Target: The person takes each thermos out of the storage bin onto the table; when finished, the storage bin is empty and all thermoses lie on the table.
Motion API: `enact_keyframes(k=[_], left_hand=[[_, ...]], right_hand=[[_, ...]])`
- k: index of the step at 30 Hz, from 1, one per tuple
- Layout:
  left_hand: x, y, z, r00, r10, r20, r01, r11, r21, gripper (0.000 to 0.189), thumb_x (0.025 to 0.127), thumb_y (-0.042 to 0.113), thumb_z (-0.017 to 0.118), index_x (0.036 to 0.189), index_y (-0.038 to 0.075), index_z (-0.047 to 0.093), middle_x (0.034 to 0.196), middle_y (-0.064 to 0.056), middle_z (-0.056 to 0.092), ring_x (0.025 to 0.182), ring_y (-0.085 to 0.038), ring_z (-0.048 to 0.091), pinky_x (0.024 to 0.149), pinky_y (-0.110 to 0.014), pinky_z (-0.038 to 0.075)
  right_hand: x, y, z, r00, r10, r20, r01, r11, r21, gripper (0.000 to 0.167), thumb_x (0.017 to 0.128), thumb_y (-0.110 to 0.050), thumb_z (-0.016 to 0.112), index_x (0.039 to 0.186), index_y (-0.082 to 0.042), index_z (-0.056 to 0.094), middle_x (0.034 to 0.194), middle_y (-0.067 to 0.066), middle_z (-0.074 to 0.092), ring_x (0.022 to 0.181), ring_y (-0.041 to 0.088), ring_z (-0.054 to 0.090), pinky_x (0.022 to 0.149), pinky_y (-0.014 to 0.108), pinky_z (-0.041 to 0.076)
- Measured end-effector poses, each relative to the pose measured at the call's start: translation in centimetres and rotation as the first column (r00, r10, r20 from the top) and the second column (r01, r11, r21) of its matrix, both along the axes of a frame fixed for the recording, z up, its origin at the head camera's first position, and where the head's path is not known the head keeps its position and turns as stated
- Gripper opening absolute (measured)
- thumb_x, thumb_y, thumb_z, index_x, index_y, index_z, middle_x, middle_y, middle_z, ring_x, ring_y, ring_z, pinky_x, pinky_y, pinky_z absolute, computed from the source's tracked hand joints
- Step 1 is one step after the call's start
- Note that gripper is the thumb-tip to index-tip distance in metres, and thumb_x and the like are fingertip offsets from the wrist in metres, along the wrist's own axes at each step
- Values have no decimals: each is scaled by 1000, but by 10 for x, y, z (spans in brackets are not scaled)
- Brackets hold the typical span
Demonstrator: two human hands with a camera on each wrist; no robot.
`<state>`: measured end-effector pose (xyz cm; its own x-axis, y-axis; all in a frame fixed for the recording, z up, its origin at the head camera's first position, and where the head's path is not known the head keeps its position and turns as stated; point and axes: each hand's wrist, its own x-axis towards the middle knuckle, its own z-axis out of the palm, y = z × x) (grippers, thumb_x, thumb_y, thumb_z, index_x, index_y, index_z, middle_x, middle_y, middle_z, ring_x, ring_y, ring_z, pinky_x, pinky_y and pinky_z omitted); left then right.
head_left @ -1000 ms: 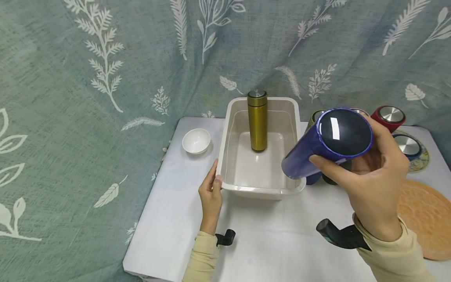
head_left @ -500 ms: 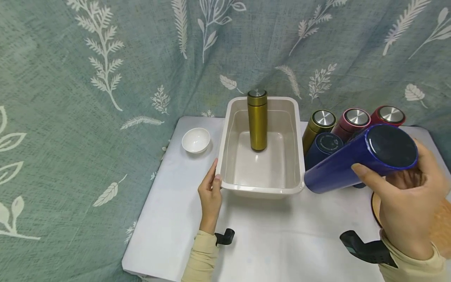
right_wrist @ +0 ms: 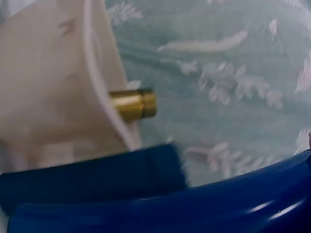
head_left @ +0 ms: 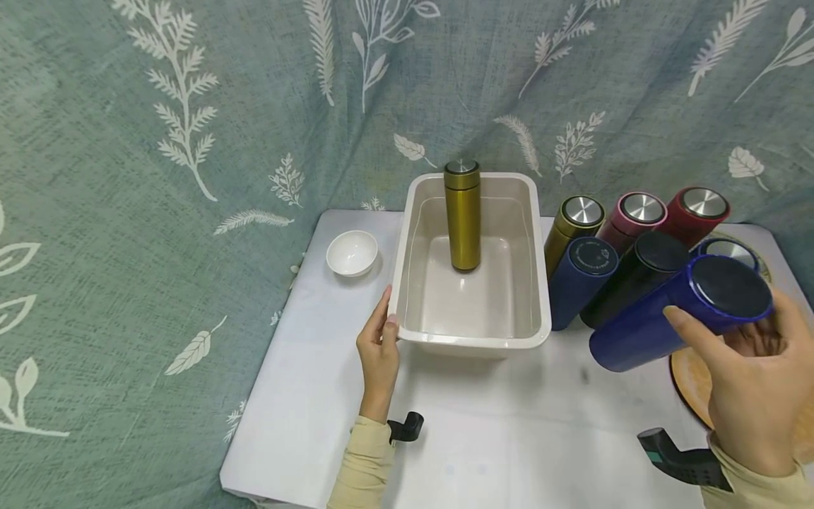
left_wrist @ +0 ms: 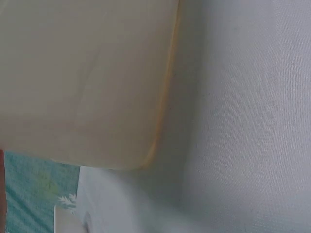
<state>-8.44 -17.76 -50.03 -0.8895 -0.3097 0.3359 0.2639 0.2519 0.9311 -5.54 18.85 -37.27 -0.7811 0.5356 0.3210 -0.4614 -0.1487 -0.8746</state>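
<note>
A blue thermos bottle [head_left: 674, 318] is gripped near its black-ended top by my right hand [head_left: 757, 367], thumb across the near side. It tilts, its lower end toward the left, just in front of a black bottle [head_left: 626, 283]. In the right wrist view the blue bottle's glossy side fills the bottom. My left hand [head_left: 380, 350] holds the front left corner of a beige plastic tub [head_left: 473, 343], thumb on the rim. Inside the tub a gold thermos bottle [head_left: 464, 219] stands upright toward the back. The left wrist view shows mainly the tub's outer wall [left_wrist: 87, 87].
Right of the tub stand an olive-gold bottle [head_left: 564, 230], a dark blue one [head_left: 575, 290], a pink one [head_left: 629, 219] and a red one [head_left: 696, 212]. A round orange board [head_left: 689, 378] lies at the right. A white bowl [head_left: 352, 253] sits left of the tub.
My right hand has carried the blue bottle from over the tub's right rim to the right and lower, uncovering the standing bottles. The left hand keeps its place on the tub.
</note>
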Motion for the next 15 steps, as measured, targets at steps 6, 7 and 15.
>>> enact_keyframes(k=[6, 7, 15], left_hand=[[0, 0, 0, 1000, 5, 2, -5, 1000, 6, 45, 101, 8, 48, 145, 16, 56, 86, -10, 57, 64, -1, 39, 61, -14, 40], [0, 0, 0, 1000, 4, 2, -4, 1000, 8, 46, 101, 8, 47, 145, 15, 56, 87, -11, 57, 64, -1, 39, 61, -14, 40], [-1, 1, 0, 1000, 2, 12, -3, 1000, 10, 46, 101, 8, 48, 145, 17, 55, 89, -13, 59, 64, -1, 38, 62, -14, 40]], right_hand=[[-5, 15, -27, 992, -90, 92, 90, 996, -4, 68, 65, 29, 74, 128, 7, 61, 122, 16, 65, 112, 22, 64, 93, 17, 53], [-6, 17, -32, 992, -95, 83, 97, 995, -22, 67, 64, 30, 74, 127, 8, 62, 121, 17, 65, 110, 23, 65, 92, 18, 54], [-12, 33, -61, 976, -204, 74, 208, 978, -37, 61, 68, 23, 76, 125, 6, 63, 120, 16, 66, 108, 22, 63, 92, 20, 53]])
